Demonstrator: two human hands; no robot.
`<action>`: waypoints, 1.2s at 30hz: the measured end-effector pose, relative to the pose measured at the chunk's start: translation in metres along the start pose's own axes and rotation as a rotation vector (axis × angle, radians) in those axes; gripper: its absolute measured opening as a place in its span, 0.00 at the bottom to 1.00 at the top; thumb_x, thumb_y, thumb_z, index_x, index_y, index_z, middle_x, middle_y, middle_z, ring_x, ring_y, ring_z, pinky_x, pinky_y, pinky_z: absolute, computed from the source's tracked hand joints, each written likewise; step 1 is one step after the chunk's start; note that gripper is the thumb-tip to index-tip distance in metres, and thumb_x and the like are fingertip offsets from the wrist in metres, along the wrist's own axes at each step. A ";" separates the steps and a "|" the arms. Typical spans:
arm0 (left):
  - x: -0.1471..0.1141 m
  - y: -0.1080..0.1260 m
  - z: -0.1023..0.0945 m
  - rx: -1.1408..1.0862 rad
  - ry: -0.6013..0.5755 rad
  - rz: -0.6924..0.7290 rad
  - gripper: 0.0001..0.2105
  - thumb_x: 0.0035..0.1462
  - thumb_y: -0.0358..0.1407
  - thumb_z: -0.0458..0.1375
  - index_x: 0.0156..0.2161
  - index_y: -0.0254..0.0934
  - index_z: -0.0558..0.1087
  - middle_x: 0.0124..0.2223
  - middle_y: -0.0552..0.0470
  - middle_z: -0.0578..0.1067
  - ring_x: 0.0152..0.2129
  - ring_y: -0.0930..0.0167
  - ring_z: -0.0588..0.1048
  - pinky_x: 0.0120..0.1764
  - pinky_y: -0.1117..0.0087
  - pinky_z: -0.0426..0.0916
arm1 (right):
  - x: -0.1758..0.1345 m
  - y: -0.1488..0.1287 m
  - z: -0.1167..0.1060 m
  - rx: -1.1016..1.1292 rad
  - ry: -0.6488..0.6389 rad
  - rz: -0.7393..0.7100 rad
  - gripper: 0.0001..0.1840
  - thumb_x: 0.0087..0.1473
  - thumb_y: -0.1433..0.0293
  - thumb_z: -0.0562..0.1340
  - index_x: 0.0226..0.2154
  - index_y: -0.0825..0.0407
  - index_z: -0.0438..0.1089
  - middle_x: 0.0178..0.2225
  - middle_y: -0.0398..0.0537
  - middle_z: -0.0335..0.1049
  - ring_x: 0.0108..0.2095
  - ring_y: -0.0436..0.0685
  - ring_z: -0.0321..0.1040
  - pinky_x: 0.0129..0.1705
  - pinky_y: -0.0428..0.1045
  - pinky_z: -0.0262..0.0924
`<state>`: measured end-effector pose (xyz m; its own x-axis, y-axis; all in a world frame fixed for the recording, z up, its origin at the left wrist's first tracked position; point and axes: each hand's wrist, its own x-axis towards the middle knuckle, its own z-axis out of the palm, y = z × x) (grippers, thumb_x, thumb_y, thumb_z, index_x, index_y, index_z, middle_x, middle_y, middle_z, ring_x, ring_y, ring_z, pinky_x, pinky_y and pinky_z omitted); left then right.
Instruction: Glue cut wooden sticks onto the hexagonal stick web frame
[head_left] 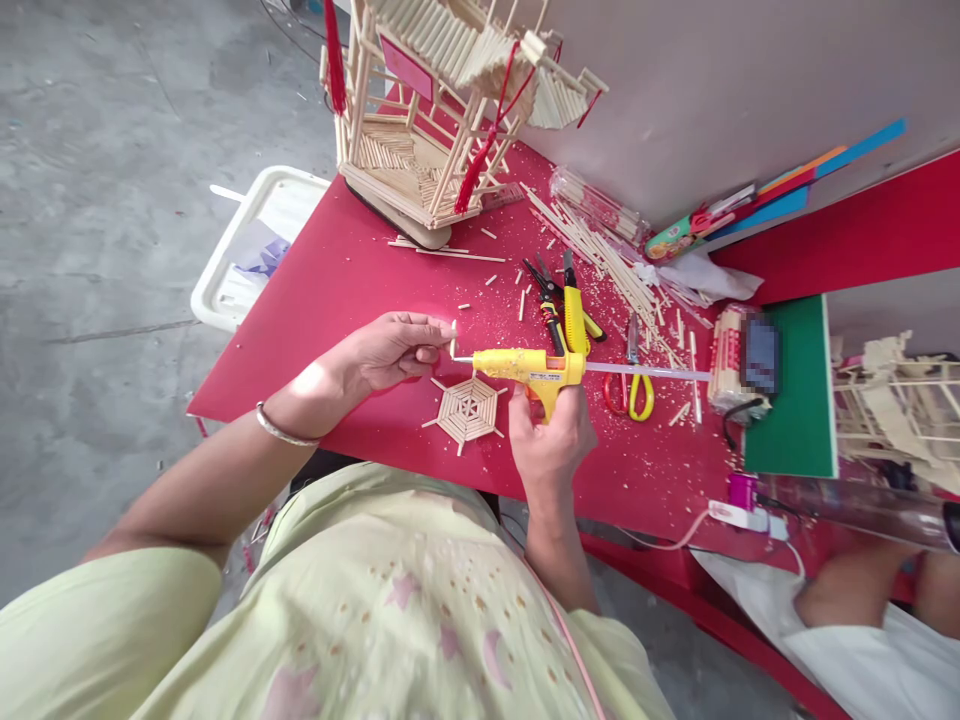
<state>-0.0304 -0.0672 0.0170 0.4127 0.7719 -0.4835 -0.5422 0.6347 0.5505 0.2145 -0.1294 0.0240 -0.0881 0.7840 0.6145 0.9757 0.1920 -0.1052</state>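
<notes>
My right hand (551,430) is wrapped round the handle of a yellow hot glue gun (517,365), with a clear glue stick (645,371) jutting from its back. Between the thumb and fingers of my left hand (397,350) is a short wooden stick (454,338), held upright. The gun's nozzle points at this stick and is at or very near its lower end. Just below the gun, a flat hexagonal web of small sticks (468,410) lies on the red table (300,310), its spokes poking outward.
A stick-built pavilion (420,160) with red tassels stands at the back. Pliers (551,310), a yellow utility knife (574,310), scissors (637,385) and loose sticks (607,260) lie to the right. A white power strip (746,517) sits at the front right, near another person's legs (855,590).
</notes>
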 end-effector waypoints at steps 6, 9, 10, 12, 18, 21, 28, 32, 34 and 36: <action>0.001 0.001 0.001 -0.034 0.010 -0.004 0.09 0.48 0.25 0.70 0.27 0.29 0.73 0.20 0.57 0.63 0.13 0.82 0.58 0.13 0.84 0.51 | -0.001 0.000 0.001 -0.019 0.029 -0.036 0.14 0.61 0.61 0.62 0.46 0.52 0.68 0.31 0.47 0.72 0.32 0.57 0.73 0.32 0.50 0.65; 0.000 0.002 0.002 -0.047 0.018 -0.004 0.09 0.48 0.24 0.70 0.27 0.29 0.73 0.20 0.57 0.62 0.13 0.82 0.58 0.13 0.84 0.51 | -0.002 0.000 0.003 -0.026 0.021 -0.030 0.15 0.60 0.61 0.62 0.46 0.52 0.68 0.32 0.48 0.72 0.33 0.58 0.73 0.33 0.50 0.65; 0.000 0.002 0.003 -0.049 0.019 -0.007 0.09 0.48 0.24 0.70 0.27 0.29 0.73 0.20 0.57 0.62 0.13 0.82 0.58 0.13 0.84 0.51 | -0.003 0.000 0.004 -0.029 0.020 -0.027 0.15 0.60 0.61 0.62 0.46 0.52 0.68 0.32 0.48 0.73 0.33 0.58 0.73 0.33 0.50 0.65; -0.001 0.002 0.003 -0.053 0.022 -0.010 0.08 0.48 0.24 0.70 0.27 0.29 0.73 0.20 0.57 0.63 0.13 0.82 0.57 0.13 0.84 0.51 | -0.003 0.000 0.005 -0.035 0.022 -0.025 0.15 0.60 0.61 0.62 0.46 0.52 0.68 0.33 0.48 0.73 0.33 0.58 0.73 0.33 0.50 0.65; -0.001 0.001 0.001 -0.068 0.009 0.000 0.07 0.47 0.23 0.70 0.29 0.28 0.75 0.20 0.55 0.65 0.13 0.82 0.59 0.13 0.83 0.51 | -0.002 -0.004 0.003 -0.044 0.024 -0.019 0.14 0.61 0.60 0.62 0.45 0.52 0.68 0.31 0.48 0.72 0.32 0.58 0.74 0.33 0.50 0.65; 0.000 0.001 0.001 -0.074 0.011 0.008 0.07 0.47 0.23 0.70 0.29 0.27 0.75 0.21 0.55 0.65 0.14 0.82 0.59 0.13 0.83 0.51 | -0.002 -0.004 0.002 -0.050 0.031 -0.017 0.14 0.61 0.59 0.62 0.45 0.51 0.68 0.31 0.47 0.72 0.32 0.58 0.74 0.33 0.51 0.66; -0.003 0.001 0.003 -0.061 0.026 0.007 0.08 0.47 0.23 0.69 0.27 0.28 0.74 0.20 0.55 0.64 0.14 0.82 0.58 0.13 0.84 0.50 | -0.003 0.000 0.002 -0.043 0.034 -0.007 0.13 0.61 0.59 0.62 0.44 0.51 0.68 0.32 0.47 0.72 0.32 0.58 0.74 0.32 0.51 0.66; -0.003 0.001 0.004 -0.062 0.035 0.007 0.08 0.47 0.22 0.69 0.27 0.28 0.74 0.20 0.55 0.64 0.14 0.82 0.58 0.13 0.84 0.50 | -0.003 -0.001 0.002 -0.021 0.037 -0.017 0.15 0.61 0.61 0.62 0.46 0.52 0.68 0.33 0.48 0.73 0.33 0.58 0.74 0.33 0.51 0.66; -0.003 0.001 0.004 -0.061 0.029 0.003 0.08 0.47 0.23 0.70 0.27 0.28 0.74 0.20 0.55 0.64 0.14 0.82 0.58 0.14 0.84 0.50 | -0.003 -0.002 0.002 -0.023 0.037 -0.017 0.14 0.61 0.61 0.62 0.46 0.52 0.68 0.32 0.48 0.73 0.33 0.58 0.74 0.33 0.50 0.66; -0.003 0.001 0.003 -0.062 0.027 0.001 0.08 0.47 0.23 0.70 0.27 0.28 0.74 0.20 0.55 0.65 0.14 0.82 0.58 0.13 0.84 0.50 | -0.003 -0.002 0.002 -0.031 0.034 -0.012 0.13 0.61 0.61 0.62 0.44 0.52 0.68 0.32 0.48 0.73 0.32 0.58 0.74 0.32 0.50 0.65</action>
<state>-0.0297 -0.0685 0.0212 0.3926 0.7710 -0.5014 -0.5871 0.6298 0.5087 0.2129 -0.1314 0.0210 -0.0931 0.7613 0.6417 0.9804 0.1825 -0.0743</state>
